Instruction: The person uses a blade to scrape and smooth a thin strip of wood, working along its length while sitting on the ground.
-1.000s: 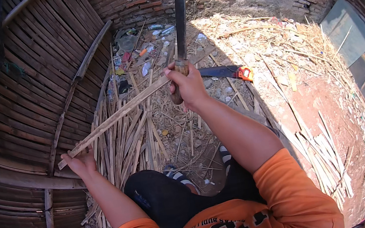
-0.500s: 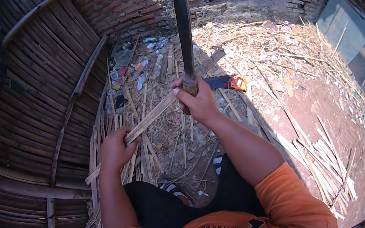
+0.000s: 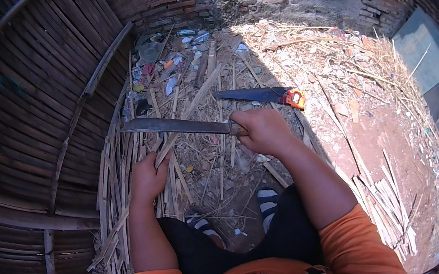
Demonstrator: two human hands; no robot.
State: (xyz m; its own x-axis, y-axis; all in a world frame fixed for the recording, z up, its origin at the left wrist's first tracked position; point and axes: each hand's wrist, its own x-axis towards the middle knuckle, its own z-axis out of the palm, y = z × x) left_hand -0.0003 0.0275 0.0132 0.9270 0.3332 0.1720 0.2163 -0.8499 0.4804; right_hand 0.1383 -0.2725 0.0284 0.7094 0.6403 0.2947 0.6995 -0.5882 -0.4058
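Observation:
My right hand (image 3: 265, 130) is wrapped round the wooden handle of a machete (image 3: 184, 125). Its long dark blade points left, lying nearly level across the view. In my left hand (image 3: 147, 176) is a bamboo strip (image 3: 200, 96), gripped near its lower end and slanting up and away to the right. The blade passes over the strip and hides part of it just beyond my left fingers. Whether the edge touches the strip I cannot tell.
A handsaw (image 3: 261, 95) with an orange handle lies on the littered ground ahead. Loose bamboo strips (image 3: 107, 209) are piled at left, with another heap (image 3: 386, 203) at right. A slatted bamboo wall (image 3: 2, 150) stands left, a brick wall (image 3: 172, 0) ahead.
The machete has swung from upright down to nearly level, its tip now to the left. My right hand has let go of the strip's far end and moved right.

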